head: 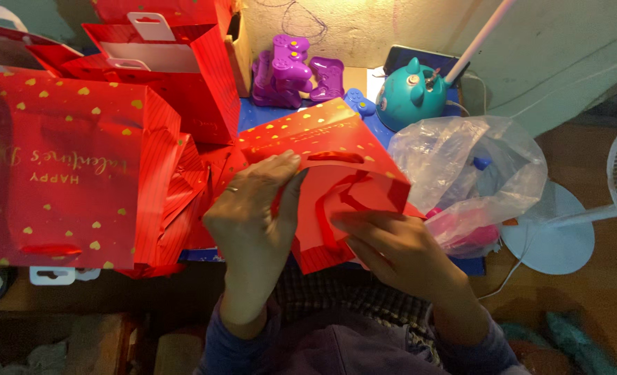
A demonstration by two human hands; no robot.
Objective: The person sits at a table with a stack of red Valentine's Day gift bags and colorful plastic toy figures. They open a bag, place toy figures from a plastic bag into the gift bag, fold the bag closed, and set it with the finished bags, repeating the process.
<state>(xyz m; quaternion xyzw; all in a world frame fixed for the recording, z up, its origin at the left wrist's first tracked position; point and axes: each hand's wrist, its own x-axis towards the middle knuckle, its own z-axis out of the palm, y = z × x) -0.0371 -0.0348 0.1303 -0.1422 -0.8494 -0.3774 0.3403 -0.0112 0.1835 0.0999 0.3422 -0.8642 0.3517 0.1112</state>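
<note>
Both hands, left hand (253,212) and right hand (395,250), pinch a flattened glossy red paper gift bag (336,180), its long axis tilting up-left to down-right between them.

— What is the red gift bag (336,180) between the fingers (281,170) made of?
— Glossy, smooth paper with shiny gold hearts. Just right of them, the clear bag (475,167) is thin, crinkled plastic.

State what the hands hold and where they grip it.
Both hands grip a red paper gift bag: left hand at its open top edge, right hand lower.
</note>
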